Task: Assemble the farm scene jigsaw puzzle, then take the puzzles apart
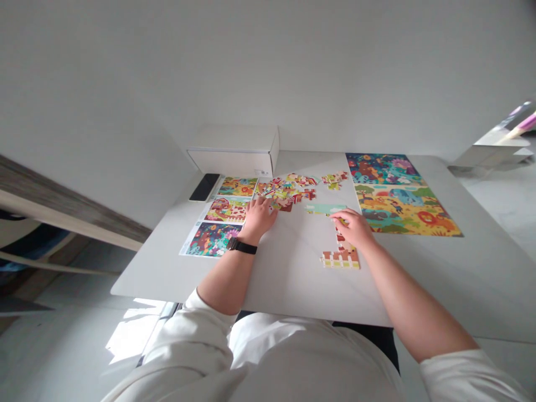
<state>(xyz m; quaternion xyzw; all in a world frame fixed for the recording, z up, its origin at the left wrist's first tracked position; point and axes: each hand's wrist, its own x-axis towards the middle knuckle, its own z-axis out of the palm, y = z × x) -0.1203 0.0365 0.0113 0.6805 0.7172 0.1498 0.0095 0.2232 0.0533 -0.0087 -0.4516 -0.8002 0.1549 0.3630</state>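
Left hand (257,219) was spread over the loose jigsaw pieces (288,192); right hand (350,228) was curled at a sky-blue piece (324,209), pinch unclear tbh; pieces could get shoved if dragged by the palm.

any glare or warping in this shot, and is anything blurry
Head view: wide-angle distortion bends and tilts the white table; sunlight blows out a patch of floor at lower left; the jigsaw pieces look slightly soft; the left hand shows no strong motion blur.
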